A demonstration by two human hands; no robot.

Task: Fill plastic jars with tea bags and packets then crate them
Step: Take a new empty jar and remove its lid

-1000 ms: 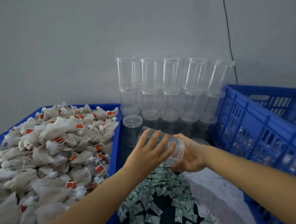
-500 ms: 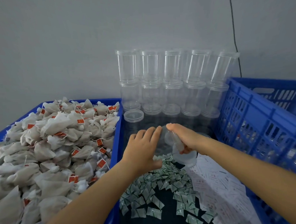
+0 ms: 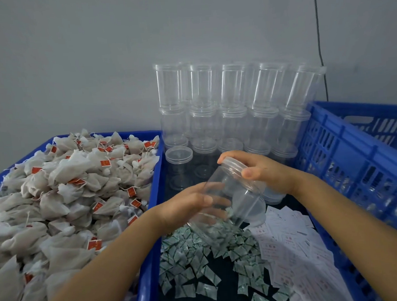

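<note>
Left hand: my left hand (image 3: pixel 184 206) holds the body of a clear jar (image 3: pixel 220 195), tilted.
Right hand: my right hand (image 3: pixel 260 170) grips the lid (image 3: pixel 235 164) of this jar.
Left crate: a blue crate (image 3: pixel 154 198) full of tea bags (image 3: pixel 68 191).
Table: green packets (image 3: pixel 199 265) beside white packets (image 3: pixel 297 248).
Behind: stacked empty jars (image 3: pixel 232 107) by the wall.
Right: another blue crate (image 3: pixel 354 160).

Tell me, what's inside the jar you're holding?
Nothing shows inside the clear jar; it looks empty. The left hand covers part of its body, and the right hand grips its lid.
</note>
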